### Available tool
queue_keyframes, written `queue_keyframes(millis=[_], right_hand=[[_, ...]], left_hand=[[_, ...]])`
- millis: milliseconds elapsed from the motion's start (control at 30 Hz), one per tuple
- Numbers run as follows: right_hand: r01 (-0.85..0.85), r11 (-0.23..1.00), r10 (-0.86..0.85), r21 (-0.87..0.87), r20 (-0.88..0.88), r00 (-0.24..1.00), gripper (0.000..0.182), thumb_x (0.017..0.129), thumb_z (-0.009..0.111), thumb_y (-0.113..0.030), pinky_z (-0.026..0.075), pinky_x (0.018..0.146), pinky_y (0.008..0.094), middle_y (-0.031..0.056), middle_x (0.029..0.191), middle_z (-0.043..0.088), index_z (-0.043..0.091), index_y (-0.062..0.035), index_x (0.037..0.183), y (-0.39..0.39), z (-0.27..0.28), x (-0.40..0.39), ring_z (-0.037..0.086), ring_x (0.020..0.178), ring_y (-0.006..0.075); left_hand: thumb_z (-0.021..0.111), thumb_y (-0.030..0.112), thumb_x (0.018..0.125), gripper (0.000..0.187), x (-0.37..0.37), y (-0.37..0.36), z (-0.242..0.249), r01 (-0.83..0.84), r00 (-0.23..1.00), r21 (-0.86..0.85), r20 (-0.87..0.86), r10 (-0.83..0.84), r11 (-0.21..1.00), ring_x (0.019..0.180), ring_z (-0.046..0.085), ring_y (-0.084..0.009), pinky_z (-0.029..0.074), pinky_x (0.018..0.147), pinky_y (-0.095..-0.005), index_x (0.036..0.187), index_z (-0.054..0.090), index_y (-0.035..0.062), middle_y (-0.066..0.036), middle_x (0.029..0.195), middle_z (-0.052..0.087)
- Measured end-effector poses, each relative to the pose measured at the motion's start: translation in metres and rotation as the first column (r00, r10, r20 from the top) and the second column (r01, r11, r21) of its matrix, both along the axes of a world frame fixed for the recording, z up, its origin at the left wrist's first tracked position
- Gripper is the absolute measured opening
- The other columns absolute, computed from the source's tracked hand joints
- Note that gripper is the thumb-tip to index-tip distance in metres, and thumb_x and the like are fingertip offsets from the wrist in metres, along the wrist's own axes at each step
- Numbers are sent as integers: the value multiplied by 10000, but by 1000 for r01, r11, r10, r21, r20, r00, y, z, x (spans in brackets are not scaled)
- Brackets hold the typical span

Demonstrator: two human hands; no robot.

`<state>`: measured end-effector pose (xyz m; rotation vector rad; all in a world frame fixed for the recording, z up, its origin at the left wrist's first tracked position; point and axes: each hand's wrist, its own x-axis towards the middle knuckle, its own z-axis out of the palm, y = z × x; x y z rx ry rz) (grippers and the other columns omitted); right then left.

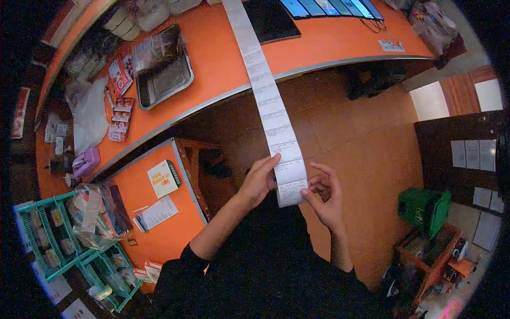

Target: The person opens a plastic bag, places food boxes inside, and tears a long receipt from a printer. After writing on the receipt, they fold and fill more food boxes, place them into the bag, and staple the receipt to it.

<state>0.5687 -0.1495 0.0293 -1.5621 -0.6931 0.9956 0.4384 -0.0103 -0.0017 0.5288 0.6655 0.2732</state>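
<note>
A long white strip of printed paper (268,101) runs from the orange counter's far edge down over its front edge toward my body. Its lower end curls back near my hands. My left hand (261,178) is closed on the strip's left edge, thumb on the printed face. At the lower right edge my right hand (324,195) pinches the paper between thumb and fingers, close to the curled end. Short printed blocks divided by lines cover the strip.
The orange counter (212,69) holds a metal tray (164,80), a black mat (270,21) and several phones (332,7). A lower orange table (154,186) with a notebook (163,179) and teal baskets (64,234) stand left. A green bin (425,210) is at right.
</note>
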Motion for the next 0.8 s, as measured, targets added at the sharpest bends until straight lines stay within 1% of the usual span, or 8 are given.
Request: queue_keyframes(millis=[133,200,300,400,533,700,767,800], right_hand=[[-14,1000,14,-4,-61,998,625,773,707,3,474,719,229,20,837,585,418,-73,1321,-15,9,-5,572,774,99],[-16,1000,14,-15,-157,987,710,768,719,-1,474,678,225,34,824,588,344,-81,1364,-25,12,-7,584,739,96],[-68,997,60,-30,-213,975,780,761,725,11,472,656,219,42,813,590,280,-92,1394,-38,12,-8,586,710,95],[-38,998,25,-43,-258,966,804,752,727,25,465,640,211,44,804,587,265,-99,1399,-48,18,-14,582,708,93],[-65,995,43,-76,-254,966,807,754,722,32,467,637,220,47,808,587,260,-101,1401,-55,16,-12,573,694,90],[-151,987,149,-56,-35,988,827,745,726,28,470,660,259,18,767,568,253,-109,1410,-55,-7,-6,560,719,103],[-158,985,157,-73,-19,987,826,747,721,25,471,675,269,18,763,559,252,-110,1412,-53,-17,-5,560,728,109],[-157,983,157,-93,-3,988,824,748,717,23,472,691,278,17,759,550,251,-111,1415,-52,-22,-4,560,736,114]], left_hand=[[454,295,986,380,1,2,3,-59,998,-35,12,60,998,1008,628,-221,531,855,-394,1183,531,-21,-119,1111,624],[452,291,987,374,2,4,4,-69,997,-36,28,70,997,995,634,-220,534,846,-388,1176,534,-22,-122,1097,629],[448,285,988,373,4,8,4,-104,994,5,16,104,995,972,641,-217,536,840,-379,1173,533,-27,-131,1084,633],[442,279,990,371,5,7,-5,-128,991,9,32,128,992,966,643,-213,534,845,-370,1172,532,-31,-132,1075,638],[442,263,986,356,7,7,1,-141,989,-8,43,141,990,973,643,-218,522,869,-377,1158,545,-30,-133,1064,644],[424,273,982,389,20,31,-8,-194,975,-18,104,195,981,1008,634,-233,505,902,-384,1192,529,-36,-152,1125,631],[396,340,975,497,27,47,-6,-94,971,104,231,68,990,1113,580,-283,452,972,-423,1301,443,-32,-161,1237,582],[396,340,975,497,31,54,-4,-105,970,106,232,78,989,1113,580,-283,452,972,-423,1301,443,-32,-161,1237,582]])
